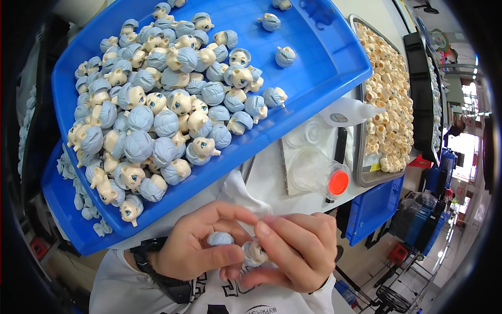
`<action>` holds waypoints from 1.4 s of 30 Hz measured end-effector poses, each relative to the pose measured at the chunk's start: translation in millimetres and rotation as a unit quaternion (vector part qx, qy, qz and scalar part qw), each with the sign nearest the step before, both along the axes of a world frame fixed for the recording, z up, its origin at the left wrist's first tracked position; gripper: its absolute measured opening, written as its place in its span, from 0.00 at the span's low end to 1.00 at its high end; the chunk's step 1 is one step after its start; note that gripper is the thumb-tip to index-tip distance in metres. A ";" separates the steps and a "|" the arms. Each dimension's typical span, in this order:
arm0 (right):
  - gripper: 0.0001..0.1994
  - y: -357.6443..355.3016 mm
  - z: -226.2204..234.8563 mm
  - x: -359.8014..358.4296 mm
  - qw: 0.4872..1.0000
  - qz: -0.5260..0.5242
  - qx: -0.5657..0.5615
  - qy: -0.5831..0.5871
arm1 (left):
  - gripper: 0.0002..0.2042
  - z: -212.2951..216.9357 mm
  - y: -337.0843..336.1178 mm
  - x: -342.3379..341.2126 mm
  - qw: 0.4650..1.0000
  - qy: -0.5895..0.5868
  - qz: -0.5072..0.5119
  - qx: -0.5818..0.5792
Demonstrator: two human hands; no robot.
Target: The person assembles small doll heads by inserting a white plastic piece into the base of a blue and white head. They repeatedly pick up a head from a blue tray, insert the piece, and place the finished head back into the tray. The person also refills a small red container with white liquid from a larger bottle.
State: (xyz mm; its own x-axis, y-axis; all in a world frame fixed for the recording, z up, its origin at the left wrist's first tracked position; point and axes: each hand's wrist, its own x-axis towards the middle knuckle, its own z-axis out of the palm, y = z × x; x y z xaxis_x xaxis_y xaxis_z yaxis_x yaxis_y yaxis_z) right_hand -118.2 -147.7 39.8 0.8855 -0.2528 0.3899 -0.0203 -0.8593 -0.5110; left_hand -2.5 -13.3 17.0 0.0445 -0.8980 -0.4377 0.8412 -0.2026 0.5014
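Observation:
Close to my body, my left hand point(191, 246) is curled around a light blue doll hair piece point(220, 238), its thumb stretched along the near side. The index finger reaches over toward the fingertips of my right hand point(303, 246). Between the fingers and thumb of that right hand is a small doll head point(255, 253) with light blue hair and part of a painted eye showing. My fingers hide much of both pieces. Beyond my hands, a blue plastic bin point(334, 63) carries a heap of similar doll heads point(180, 102) with light blue hair.
A second blue bin point(78, 238) sits beneath the first, with loose blue pieces. On the right, a metal tray point(361, 172) holds many cream-coloured parts. Between them stand a white squeeze bottle point(342, 112) and a clear jar with a red lid point(338, 182). A white cloth point(243, 193) lies nearby.

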 end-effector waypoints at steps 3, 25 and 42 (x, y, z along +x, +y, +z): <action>0.18 7.1 -10.6 -2.7 1.000 -0.028 -0.008 0.001 | 0.25 -2.0 -1.4 1.0 1.000 -0.005 -0.004 -0.007; 0.16 26.8 12.3 61.0 0.994 -0.100 0.050 -0.018 | 0.20 -21.3 1.6 -1.9 0.987 0.051 0.114 -0.104; 0.13 -148.8 -28.3 -64.5 0.915 -0.365 0.012 0.172 | 0.17 -11.8 -5.1 -11.4 0.997 -0.050 0.052 -0.009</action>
